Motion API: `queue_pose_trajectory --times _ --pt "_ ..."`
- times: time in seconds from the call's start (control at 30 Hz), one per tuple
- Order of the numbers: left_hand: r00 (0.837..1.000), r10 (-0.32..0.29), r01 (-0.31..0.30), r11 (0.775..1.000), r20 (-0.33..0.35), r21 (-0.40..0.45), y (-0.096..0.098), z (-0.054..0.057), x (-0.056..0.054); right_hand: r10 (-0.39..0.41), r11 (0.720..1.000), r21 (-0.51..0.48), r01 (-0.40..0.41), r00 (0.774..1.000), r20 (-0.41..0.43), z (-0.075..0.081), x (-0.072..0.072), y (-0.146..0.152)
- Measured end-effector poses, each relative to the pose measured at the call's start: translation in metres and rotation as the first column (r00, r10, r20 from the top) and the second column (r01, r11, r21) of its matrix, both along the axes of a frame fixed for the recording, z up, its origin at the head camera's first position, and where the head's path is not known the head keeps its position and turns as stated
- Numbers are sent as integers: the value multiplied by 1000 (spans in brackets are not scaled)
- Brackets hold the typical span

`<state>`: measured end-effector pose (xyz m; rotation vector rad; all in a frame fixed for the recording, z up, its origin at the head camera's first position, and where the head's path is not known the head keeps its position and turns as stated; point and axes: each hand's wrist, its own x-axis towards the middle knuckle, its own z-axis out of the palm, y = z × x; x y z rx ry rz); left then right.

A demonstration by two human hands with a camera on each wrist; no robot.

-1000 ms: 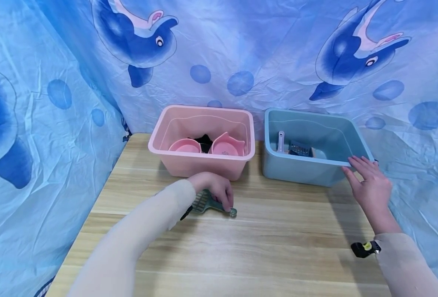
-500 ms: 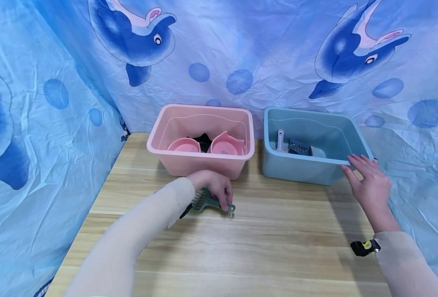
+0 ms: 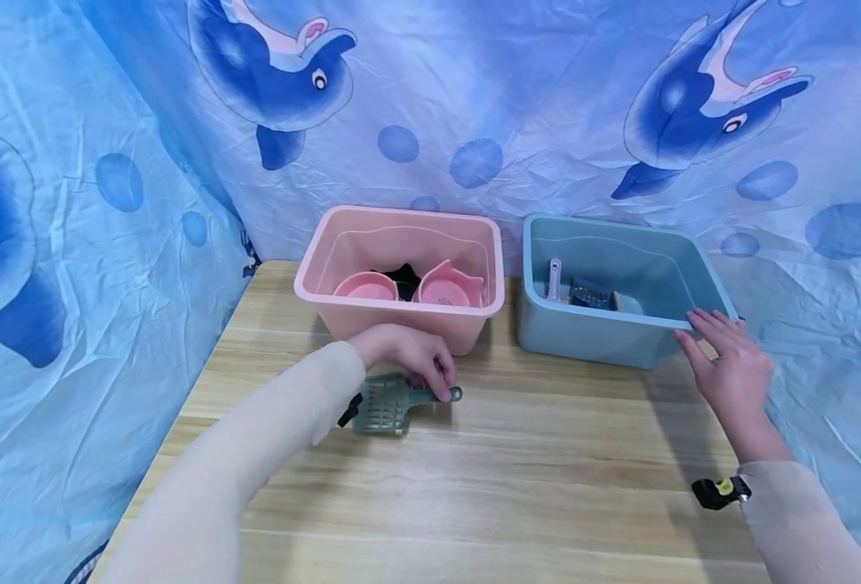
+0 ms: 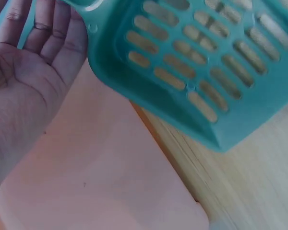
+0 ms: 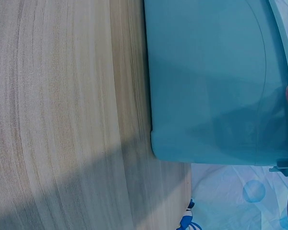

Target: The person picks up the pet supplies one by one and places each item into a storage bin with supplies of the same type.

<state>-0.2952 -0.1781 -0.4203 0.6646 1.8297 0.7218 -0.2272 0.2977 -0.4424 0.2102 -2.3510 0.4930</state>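
My left hand [image 3: 421, 357] pinches the handle of a green slotted litter scoop [image 3: 385, 403], just in front of the pink bin [image 3: 401, 318]. In the left wrist view the slotted head of the litter scoop [image 4: 197, 62] fills the upper right, and the fingers [image 4: 53, 36] lie along its handle end. My right hand [image 3: 731, 365] rests on the front right corner of the blue bin [image 3: 584, 331], fingers fairly straight over the rim and thumb at its front. Only a bit of that hand's thumb and fingers shows in the right wrist view, at the bin's rim [image 5: 287, 52].
Inside the pink bin lie two pink bowls [image 3: 447, 285], one with ear-like points, and a black item [image 3: 406, 280]. The blue bin holds a pale purple handle [image 3: 554, 280] and a dark slotted piece [image 3: 593, 294]. Dolphin-print cloth [image 3: 547, 105] hangs behind the wooden table [image 3: 518, 487].
My left hand has shifted slightly left and turned the scoop, so its slotted head now shows flatter and more fully. My right hand keeps its place on the blue bin.
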Motion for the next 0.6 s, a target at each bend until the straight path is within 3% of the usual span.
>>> queue_pose_trajectory --times 0.13,0.27,0.47,0.6 --pt "992 68 -71 997 104 32 -4 6 3 6 1000 2 -6 1000 -5 1 0 0" --pt "981 106 -115 992 163 44 -7 22 6 1 1000 4 -1 1000 -2 1 0 0" --pt "976 117 -126 991 184 39 -7 59 7 2 1000 7 -2 1000 -2 2 1 0" --pt "976 115 -120 993 185 19 0 93 4 12 1000 4 -12 1000 -16 2 2 1"
